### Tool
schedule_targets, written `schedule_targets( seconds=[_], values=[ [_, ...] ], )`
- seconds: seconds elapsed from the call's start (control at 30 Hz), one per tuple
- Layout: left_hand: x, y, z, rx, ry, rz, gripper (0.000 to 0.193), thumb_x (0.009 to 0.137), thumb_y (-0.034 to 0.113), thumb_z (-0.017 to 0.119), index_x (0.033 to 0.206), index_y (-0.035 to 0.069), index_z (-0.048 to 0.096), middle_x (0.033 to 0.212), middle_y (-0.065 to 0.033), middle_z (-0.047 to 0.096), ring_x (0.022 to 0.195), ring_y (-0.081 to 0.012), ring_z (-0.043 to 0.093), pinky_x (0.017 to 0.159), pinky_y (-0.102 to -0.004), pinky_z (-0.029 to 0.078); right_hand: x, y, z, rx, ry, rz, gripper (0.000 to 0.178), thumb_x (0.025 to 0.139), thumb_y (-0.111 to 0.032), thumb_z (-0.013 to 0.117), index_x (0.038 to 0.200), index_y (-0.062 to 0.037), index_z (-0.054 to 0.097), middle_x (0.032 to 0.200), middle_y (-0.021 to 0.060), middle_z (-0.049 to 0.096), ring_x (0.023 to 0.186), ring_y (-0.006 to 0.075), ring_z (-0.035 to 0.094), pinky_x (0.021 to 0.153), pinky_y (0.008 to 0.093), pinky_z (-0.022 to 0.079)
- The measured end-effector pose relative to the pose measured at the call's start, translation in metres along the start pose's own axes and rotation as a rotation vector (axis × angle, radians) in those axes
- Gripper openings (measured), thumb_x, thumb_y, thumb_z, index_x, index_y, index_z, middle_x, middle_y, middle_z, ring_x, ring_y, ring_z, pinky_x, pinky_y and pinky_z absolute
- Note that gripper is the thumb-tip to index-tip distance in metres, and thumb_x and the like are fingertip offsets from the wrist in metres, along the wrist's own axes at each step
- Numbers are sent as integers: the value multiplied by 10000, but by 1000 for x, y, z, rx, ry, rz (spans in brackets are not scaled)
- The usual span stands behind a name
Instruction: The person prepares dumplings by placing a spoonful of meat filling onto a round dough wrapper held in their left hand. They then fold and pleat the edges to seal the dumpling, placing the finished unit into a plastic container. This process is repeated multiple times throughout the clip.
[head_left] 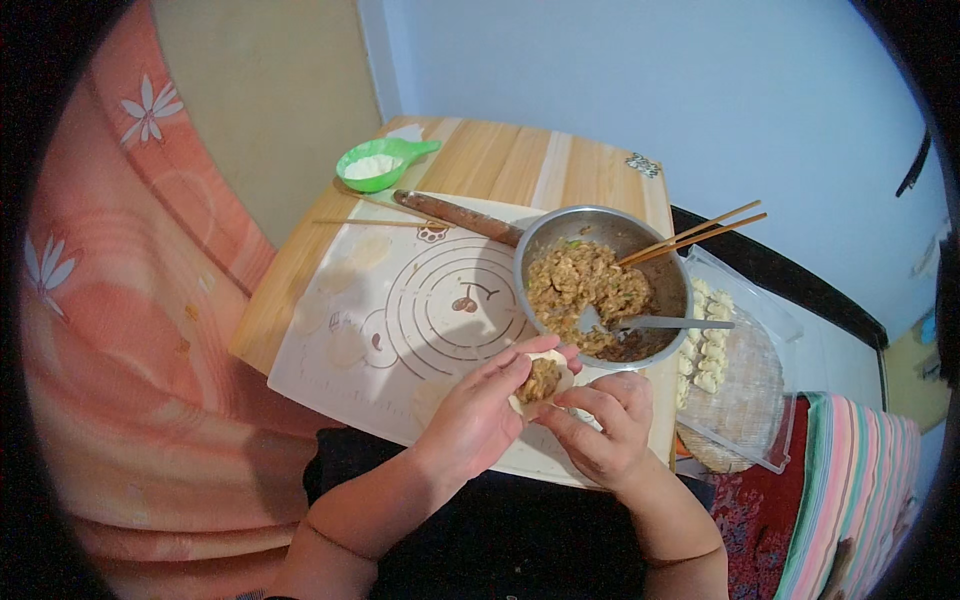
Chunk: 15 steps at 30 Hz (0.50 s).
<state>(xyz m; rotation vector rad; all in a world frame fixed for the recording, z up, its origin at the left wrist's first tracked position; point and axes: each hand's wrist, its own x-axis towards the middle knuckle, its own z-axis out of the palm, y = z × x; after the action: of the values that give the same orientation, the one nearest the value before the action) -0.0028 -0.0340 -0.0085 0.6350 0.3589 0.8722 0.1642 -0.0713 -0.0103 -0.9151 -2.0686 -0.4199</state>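
A round dumpling wrapper with brown filling (541,380) lies uncovered in the fingers of my left hand (470,412), which cups it from the left. From the right, my right hand (608,425) pinches the wrapper's lower edge between thumb and fingers. Just beyond my hands is a steel bowl (612,224) of minced filling (585,275). Wooden chopsticks (700,234) and a grey spoon (680,323) rest in it, their handles over its right rim. Beneath my hands spreads a white kneading mat (460,355) with printed circles, and pale flat wrappers (372,248) lie on its left side.
A floury wooden rolling pin (460,215) reaches to the bowl's left side. Behind it sits a green scoop (415,149) of white flour, with a thin stick (365,222) nearby. Right of the wooden table (500,150), a woven tray (745,400) carries rows of dumplings (710,350).
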Motion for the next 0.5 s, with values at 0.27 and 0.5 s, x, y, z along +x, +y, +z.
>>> schedule_targets(
  seconds=[0.27, 0.5],
  values=[
    [0, 1, 3, -17, 50, -12, 395, 995, 208, 329, 1314, -15, 397, 1314, -189, 467, 1227, -270, 450, 1045, -391, 339, 4, -3, 1, -91, -22, -91, 220, 710, -186, 613, 918, -144, 673, 917, -29, 609, 806, 132, 536, 703, 294, 423],
    [1, 0, 1, 5, 30, -42, 389, 999, 219, 328, 1305, -7, 411, 1294, -175, 489, 1211, -252, 470, 1036, -380, 353, 0, -6, 3, -102, -24, -98, 220, 688, -169, 642, 900, -117, 666, 919, 2, 612, 807, 147, 543, 692, 303, 440]
  ],
)
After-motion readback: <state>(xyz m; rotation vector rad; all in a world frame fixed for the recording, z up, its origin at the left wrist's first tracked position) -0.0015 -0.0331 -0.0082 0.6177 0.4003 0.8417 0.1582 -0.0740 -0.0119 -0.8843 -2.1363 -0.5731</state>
